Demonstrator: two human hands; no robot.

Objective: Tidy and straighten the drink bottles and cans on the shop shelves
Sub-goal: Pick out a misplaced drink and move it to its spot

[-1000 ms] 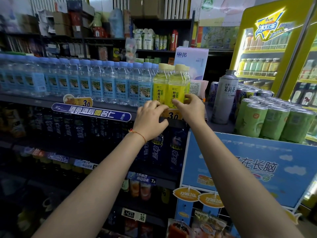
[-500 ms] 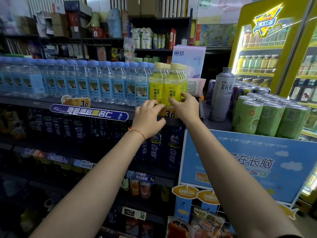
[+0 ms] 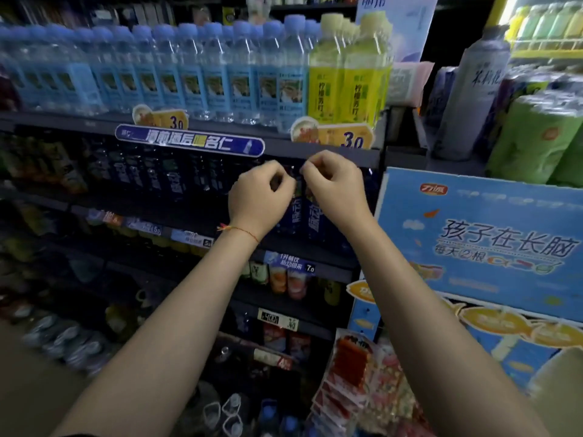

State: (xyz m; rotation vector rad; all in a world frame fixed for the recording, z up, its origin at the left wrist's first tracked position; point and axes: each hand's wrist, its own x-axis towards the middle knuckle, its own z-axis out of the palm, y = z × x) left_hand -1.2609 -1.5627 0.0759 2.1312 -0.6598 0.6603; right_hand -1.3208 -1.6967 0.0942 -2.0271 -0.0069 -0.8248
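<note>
A shopper's left hand (image 3: 258, 197) and right hand (image 3: 334, 187) – both loosely clenched, grasping nothing visible – hover before the dark bottles (image 3: 303, 212) on the second shelf, apparently poised to straighten that row beneath the yellow bottles (image 3: 344, 86).

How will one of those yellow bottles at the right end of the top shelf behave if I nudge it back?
The yellow bottles look tall and slim, so a push near the cap would probably tip one; push low. They look full, so likely fairly heavy and stiff. Blue bottles stand close on their left, so one could knock its neighbour.
</note>
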